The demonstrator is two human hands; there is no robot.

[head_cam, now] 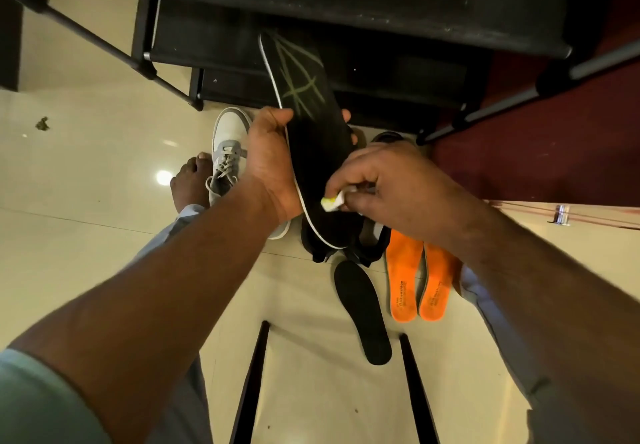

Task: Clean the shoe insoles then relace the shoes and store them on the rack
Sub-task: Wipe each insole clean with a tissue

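Observation:
My left hand (273, 163) grips a long black insole (311, 124) with a white edge and a faded green mark, holding it up over the floor. My right hand (384, 180) pinches a small white and yellow cloth or sponge (331, 202) against the insole's lower part. A grey and white laced shoe (227, 152) lies on the floor behind my left hand. A black shoe (367, 242) sits under the held insole, mostly hidden. Another black insole (363, 312) and two orange insoles (417, 277) lie on the floor.
A black shoe rack (346, 0) with dark fabric shelves and metal poles stands right ahead. My bare foot (188, 180) rests left of the grey shoe. Two dark chair legs (251, 381) frame the cream tiled floor below. A maroon wall (554, 138) is at right.

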